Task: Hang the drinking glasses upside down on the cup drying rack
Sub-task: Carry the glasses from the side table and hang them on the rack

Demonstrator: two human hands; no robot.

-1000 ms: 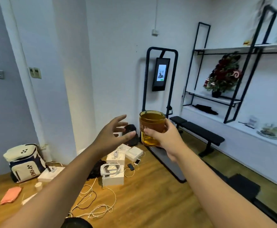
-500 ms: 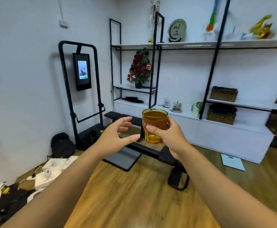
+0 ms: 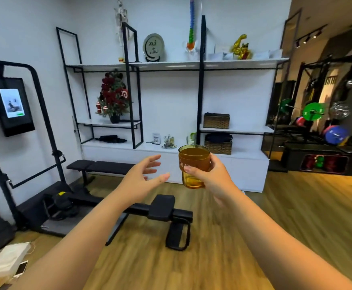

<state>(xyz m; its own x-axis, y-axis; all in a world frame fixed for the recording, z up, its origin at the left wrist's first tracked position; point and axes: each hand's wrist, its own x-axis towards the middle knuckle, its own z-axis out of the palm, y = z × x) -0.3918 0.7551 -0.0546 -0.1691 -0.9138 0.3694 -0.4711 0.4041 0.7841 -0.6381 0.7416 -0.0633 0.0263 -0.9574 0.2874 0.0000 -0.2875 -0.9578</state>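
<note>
An amber drinking glass (image 3: 193, 162) stands upright in front of me at chest height, held around its lower half by my right hand (image 3: 210, 177). My left hand (image 3: 142, 177) hovers just left of the glass with fingers spread and thumb out, apart from it. On the white counter behind the glass stands a small rack on a plate (image 3: 168, 141) with small cups on it, too far away to make out well.
A black weight bench (image 3: 160, 208) lies on the wooden floor below my arms, with a second bench (image 3: 100, 166) behind. White shelving (image 3: 177, 64) with black frames lines the far wall. A black exercise frame (image 3: 10, 105) with a screen stands left; weights (image 3: 314, 111) right.
The view has swung to the right, from the corner with the floor clutter to the shelf wall. The glass stays upright in my right hand; my left hand stays spread beside it.
</note>
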